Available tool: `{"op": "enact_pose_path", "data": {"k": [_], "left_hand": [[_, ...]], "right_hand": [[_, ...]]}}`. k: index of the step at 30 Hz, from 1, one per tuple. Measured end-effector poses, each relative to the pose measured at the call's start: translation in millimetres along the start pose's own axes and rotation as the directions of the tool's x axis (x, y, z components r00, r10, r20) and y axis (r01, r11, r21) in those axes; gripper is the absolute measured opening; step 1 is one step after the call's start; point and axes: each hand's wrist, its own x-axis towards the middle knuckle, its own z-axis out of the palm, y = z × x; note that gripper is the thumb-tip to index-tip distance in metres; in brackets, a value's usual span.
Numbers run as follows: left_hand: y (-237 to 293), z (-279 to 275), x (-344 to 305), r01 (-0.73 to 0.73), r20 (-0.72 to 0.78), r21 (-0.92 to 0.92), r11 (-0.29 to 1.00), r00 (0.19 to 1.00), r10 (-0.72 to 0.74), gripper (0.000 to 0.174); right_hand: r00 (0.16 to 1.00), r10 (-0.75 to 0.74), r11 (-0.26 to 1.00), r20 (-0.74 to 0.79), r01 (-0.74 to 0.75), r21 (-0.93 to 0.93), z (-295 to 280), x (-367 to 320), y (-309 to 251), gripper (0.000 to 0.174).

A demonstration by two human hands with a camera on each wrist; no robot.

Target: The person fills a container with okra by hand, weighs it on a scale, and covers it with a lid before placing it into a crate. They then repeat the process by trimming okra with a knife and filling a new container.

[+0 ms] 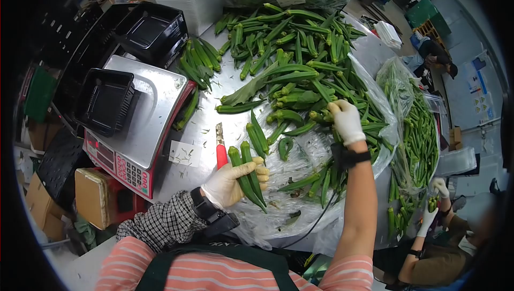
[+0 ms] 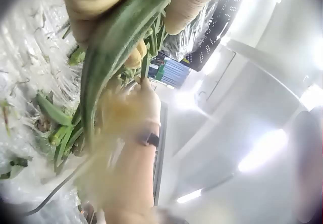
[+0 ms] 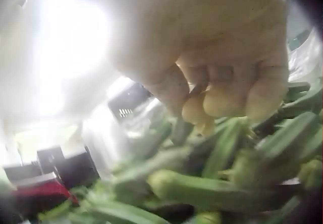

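In the head view the gloved left hand [image 1: 231, 184] grips two green okra pods [image 1: 247, 179], fingers curled round them. One pod [image 2: 118, 42] fills much of the left wrist view, between thumb and fingers. A red-handled knife [image 1: 221, 154] lies just beyond that hand on the metal table. The gloved right hand [image 1: 347, 122] is at the near right side of the okra pile [image 1: 300, 39], its fingertips on a pod. In the right wrist view the fingers of the right hand [image 3: 217, 92] are bent down over the pods; the pinch itself is partly hidden.
Left of the pile stands a scale [image 1: 152, 109] with a black tray [image 1: 104, 101] on it; more black trays [image 1: 152, 31] are behind. Plastic film [image 1: 267, 210] lies under the near pods. Bagged okra [image 1: 417, 130] is at the right, near another person's gloved hands [image 1: 428, 218].
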Motion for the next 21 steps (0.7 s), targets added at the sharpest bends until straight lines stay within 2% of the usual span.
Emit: {"op": "enact_pose_path", "data": {"k": [1, 3, 5, 7, 9, 11, 12, 13, 14, 15, 17, 19, 20, 21], "left_hand": [[1.5, 0.8, -1.8, -0.046, -0.016, 0.010, 0.999, 0.999, 0.046, 0.040], [4.0, 3.8, -3.1, -0.094, -0.029, 0.010, 0.995, 0.995, 0.094, 0.042], [3.0, 11.1, 0.0, -0.155, 0.086, -0.033, 0.987, 0.984, 0.158, 0.044], [-1.6, 12.6, 8.0, -0.196, 0.102, -0.074, 0.978, 0.974, 0.202, 0.044], [-0.1, 10.5, 10.3, -0.244, 0.104, -0.113, 0.963, 0.961, 0.256, 0.044], [8.2, 1.4, 5.7, -0.170, -0.048, -0.037, 0.985, 0.985, 0.168, 0.044], [9.5, -5.1, 2.8, -0.164, -0.058, -0.059, 0.985, 0.985, 0.161, 0.043], [10.0, -9.2, -0.4, -0.168, -0.064, -0.057, 0.984, 0.984, 0.165, 0.043], [10.1, -12.5, -3.8, -0.158, -0.050, -0.083, 0.984, 0.987, 0.154, 0.043], [10.0, -14.6, -7.0, -0.149, -0.037, -0.107, 0.983, 0.989, 0.146, 0.044], [9.5, -14.5, -12.3, -0.148, -0.052, -0.124, 0.981, 0.988, 0.143, 0.046], [10.1, -14.7, -17.8, -0.117, -0.034, -0.134, 0.984, 0.993, 0.113, 0.049], [11.0, -16.0, -19.7, -0.113, -0.040, -0.137, 0.984, 0.993, 0.109, 0.049], [12.4, -17.7, -21.8, -0.129, -0.047, -0.129, 0.983, 0.991, 0.124, 0.049]], "right_hand": [[0.997, 0.082, 0.971, -0.001, -0.079, 0.224, -6.9, -13.1, -5.4, 0.018], [0.994, 0.108, 0.838, 0.020, -0.101, 0.536, -20.3, -56.2, -22.1, 0.017], [0.990, -0.107, 0.937, -0.093, 0.131, 0.325, 0.1, -99.9, -37.2, 0.017], [0.987, -0.151, 0.928, 0.060, 0.121, 0.351, 26.6, -143.0, -67.2, 0.020], [0.881, -0.359, 0.923, 0.308, 0.285, 0.260, 39.6, -157.9, -82.6, 0.022], [0.840, -0.457, 0.882, 0.291, 0.388, 0.268, 27.8, -134.1, -82.0, 0.021], [0.934, -0.342, 0.928, 0.099, 0.320, 0.190, 24.9, -105.7, -67.7, 0.018], [0.901, -0.424, 0.893, -0.090, 0.433, 0.126, 16.4, -65.4, -55.7, 0.017], [0.889, -0.398, 0.914, -0.225, 0.406, -0.014, 10.7, -32.1, -47.4, 0.021], [0.819, -0.508, 0.852, -0.267, 0.433, -0.295, 11.3, 2.0, -24.1, 0.032], [0.942, -0.318, 0.930, -0.108, 0.288, -0.227, 15.7, 49.5, 10.7, 0.057], [0.974, -0.226, 0.957, 0.018, 0.225, -0.185, 32.4, 52.6, 16.5, 0.061], [0.969, -0.243, 0.953, 0.039, 0.246, -0.176, 35.9, 44.4, 23.7, 0.060], [0.963, -0.257, 0.950, 0.081, 0.267, -0.165, 31.0, 24.2, 9.4, 0.051]]}}
